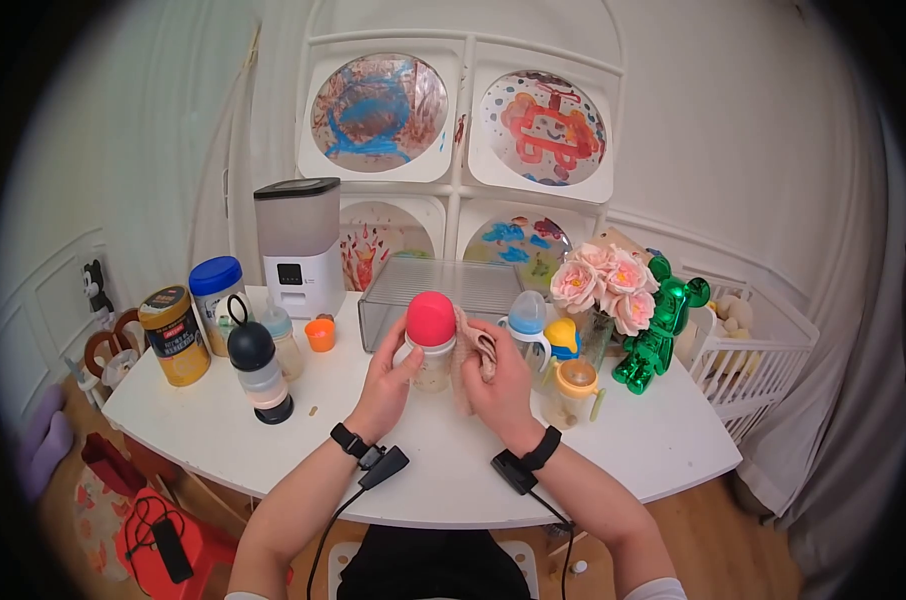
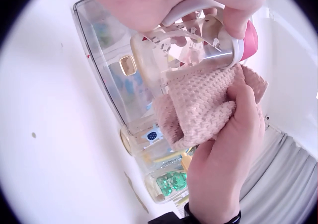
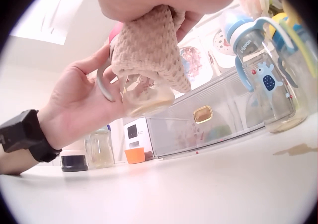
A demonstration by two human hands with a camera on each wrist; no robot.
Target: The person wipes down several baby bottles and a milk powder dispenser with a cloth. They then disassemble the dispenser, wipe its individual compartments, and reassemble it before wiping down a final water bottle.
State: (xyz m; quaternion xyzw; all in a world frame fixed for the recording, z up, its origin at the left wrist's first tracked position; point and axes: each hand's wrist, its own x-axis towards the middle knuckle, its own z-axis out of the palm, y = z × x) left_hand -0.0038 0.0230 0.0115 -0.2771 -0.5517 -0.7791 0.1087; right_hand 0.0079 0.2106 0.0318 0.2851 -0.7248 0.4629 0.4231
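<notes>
A clear baby bottle (image 1: 433, 376) with a round pink cap (image 1: 431, 318) is held up over the white table, in front of my body. My left hand (image 1: 383, 392) grips it from the left, and a pale curved handle shows by that palm in the right wrist view. In my right hand (image 1: 503, 392) is a pinkish knitted cloth (image 2: 198, 107), bunched up and pressed against the bottle's right side. The right wrist view has the cloth (image 3: 149, 47) draped over the bottle's upper part. Small printed figures mark its clear wall.
A clear lidded box (image 1: 393, 300) stands behind the bottle. To the left are a gold tin (image 1: 175, 345), a blue-lidded jar (image 1: 216, 275), a dark-topped stacked container (image 1: 253, 350) and an orange cup (image 1: 320, 335). Other baby bottles (image 1: 528, 318), flowers (image 1: 613, 285) and a green figurine (image 1: 661, 325) stand right.
</notes>
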